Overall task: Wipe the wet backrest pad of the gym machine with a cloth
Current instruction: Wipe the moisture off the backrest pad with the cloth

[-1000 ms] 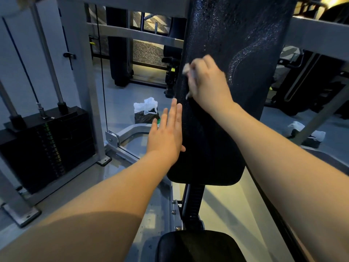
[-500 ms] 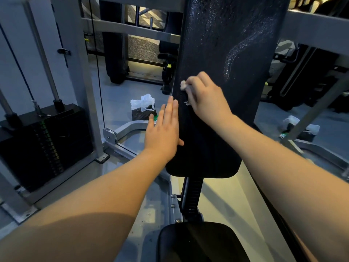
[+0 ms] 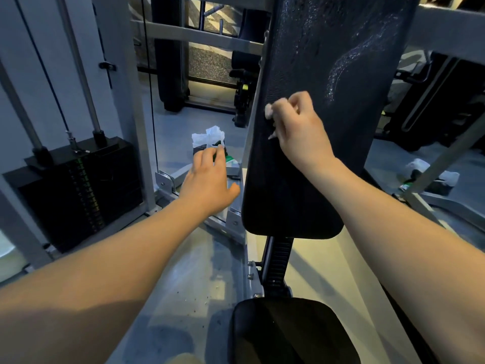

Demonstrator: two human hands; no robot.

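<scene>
Gripping cloth [image 3: 268, 111] against backrest pad [image 3: 315, 61], right hand [image 3: 299, 131] curled; left hand [image 3: 207, 179] relaxed

L: weight stack [image 3: 78, 195]; ctr: backrest pad [image 3: 288, 193] above seat [image 3: 288, 332]; bag [image 3: 207, 136] behind.

- Backrest pad [image 3: 301, 179]: black upholstery of vinyl look, finely grained; glossy with beads of water at the far end, matt and dull at the near end.
- Cloth [image 3: 268, 111]: white, soft, crumpled, matt.
- Frame [image 3: 199, 36]: grey painted metal, smooth, satin.
- Guide rods [image 3: 84, 82], far left: bare polished metal, shiny.
- Weight stack [image 3: 86, 190], left: black matt plates.
- Seat pad [image 3: 288, 332], near: black, smooth, faint sheen.
- Bag [image 3: 207, 135], far, left of the pad: thin white plastic, crinkled.
- Floor [image 3: 170, 122]: grey, smooth, slightly reflective.
</scene>
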